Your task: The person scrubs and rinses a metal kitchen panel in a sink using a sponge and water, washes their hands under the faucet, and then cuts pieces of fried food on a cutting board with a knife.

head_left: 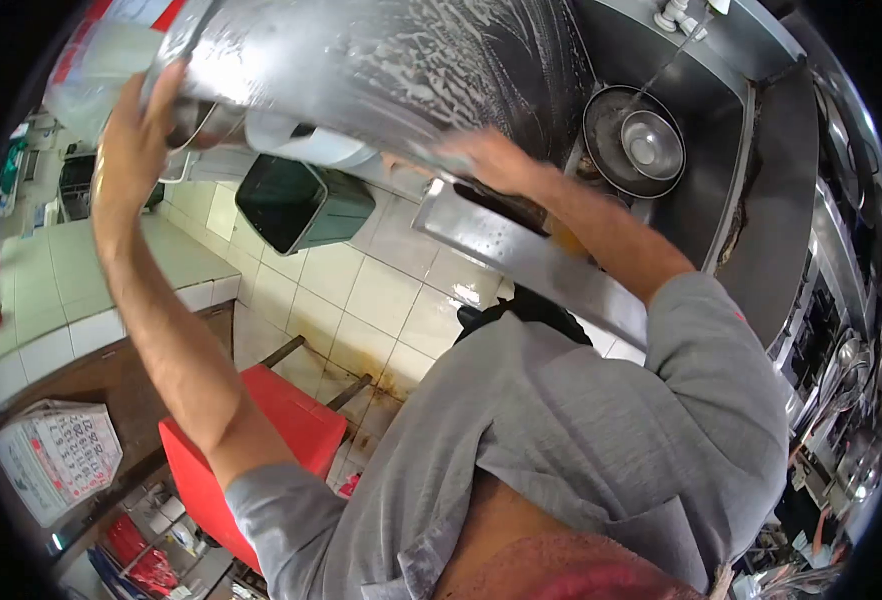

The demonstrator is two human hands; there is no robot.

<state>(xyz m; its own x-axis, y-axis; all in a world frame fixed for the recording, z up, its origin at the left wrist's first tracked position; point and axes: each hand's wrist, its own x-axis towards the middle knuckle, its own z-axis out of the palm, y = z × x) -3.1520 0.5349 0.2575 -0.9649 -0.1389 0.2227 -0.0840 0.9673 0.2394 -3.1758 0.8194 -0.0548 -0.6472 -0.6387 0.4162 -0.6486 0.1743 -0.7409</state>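
A large shiny metal sheet (361,60), streaked with white suds, is tilted across the top of the head view. My left hand (136,140) is closed on its left edge, fingers over the rim. My right hand (491,160) is at the sheet's lower edge, smeared by motion. Whether it holds anything cannot be made out. To the right, in the metal sink (706,90), a round pan (606,125) holds a smaller metal bowl (653,145). A thin stream of water falls toward them from the tap (681,18).
Below the sheet, a dark green bin (331,215) stands on the tiled floor (361,300). A red stool (261,440) is by my left arm, near a tiled counter (71,280). Metal utensils (846,370) crowd the far right. The sink's front ledge (531,260) runs before my body.
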